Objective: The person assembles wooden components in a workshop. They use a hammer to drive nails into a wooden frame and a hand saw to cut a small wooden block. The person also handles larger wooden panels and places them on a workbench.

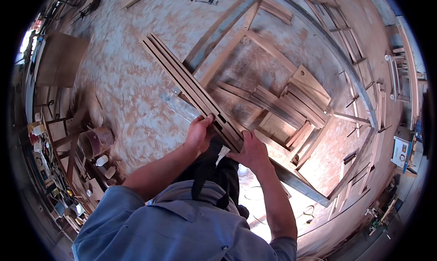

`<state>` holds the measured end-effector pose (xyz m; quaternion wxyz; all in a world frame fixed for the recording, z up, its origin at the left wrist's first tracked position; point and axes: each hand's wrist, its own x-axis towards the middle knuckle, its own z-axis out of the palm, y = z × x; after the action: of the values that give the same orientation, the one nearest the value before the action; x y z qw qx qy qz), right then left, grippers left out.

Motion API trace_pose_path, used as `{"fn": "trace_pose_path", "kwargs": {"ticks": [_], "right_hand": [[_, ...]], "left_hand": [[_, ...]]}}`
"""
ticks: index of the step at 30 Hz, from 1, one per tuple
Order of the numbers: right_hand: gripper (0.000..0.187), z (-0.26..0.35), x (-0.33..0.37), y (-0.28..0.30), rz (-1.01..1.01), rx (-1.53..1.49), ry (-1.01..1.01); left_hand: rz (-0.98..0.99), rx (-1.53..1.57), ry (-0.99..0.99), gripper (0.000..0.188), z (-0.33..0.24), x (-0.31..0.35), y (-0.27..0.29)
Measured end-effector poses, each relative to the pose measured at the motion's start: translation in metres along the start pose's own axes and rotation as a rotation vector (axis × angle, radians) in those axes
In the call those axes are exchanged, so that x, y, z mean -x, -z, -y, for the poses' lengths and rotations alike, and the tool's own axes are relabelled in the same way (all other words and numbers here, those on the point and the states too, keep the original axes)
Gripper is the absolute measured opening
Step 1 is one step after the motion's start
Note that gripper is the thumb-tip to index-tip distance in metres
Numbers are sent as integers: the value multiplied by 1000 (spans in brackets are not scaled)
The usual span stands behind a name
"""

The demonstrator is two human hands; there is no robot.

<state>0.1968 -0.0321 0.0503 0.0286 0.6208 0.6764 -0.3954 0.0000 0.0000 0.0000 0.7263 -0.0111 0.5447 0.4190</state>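
From my remote seat, I saw the right hand (pixel 251 152) pinching the near end of some wooden strips (pixel 184 81), its grip narrow. The left hand (pixel 199 133) gripped the same bundle slightly farther along. The strips slanted away leftward, before a grey frame (pixel 300 182) with loose boards (pixel 278 107) inside. Beyond, a black clamp (pixel 203 1) lay on the floor (pixel 123 70).

Glare whitens the lower-right floor (pixel 327 172); fisheye edges bend.
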Motion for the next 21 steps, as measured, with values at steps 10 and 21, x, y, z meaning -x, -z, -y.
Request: {"fn": "trace_pose_path", "kwargs": {"ticks": [10, 21], "right_hand": [[66, 4, 7, -36, -229, 90, -73], [63, 17, 132, -37, -585, 181, 78]], "left_hand": [[135, -232, 73, 22, -25, 5, 0], [1049, -2060, -1190, 65, -125, 91, -52]]}}
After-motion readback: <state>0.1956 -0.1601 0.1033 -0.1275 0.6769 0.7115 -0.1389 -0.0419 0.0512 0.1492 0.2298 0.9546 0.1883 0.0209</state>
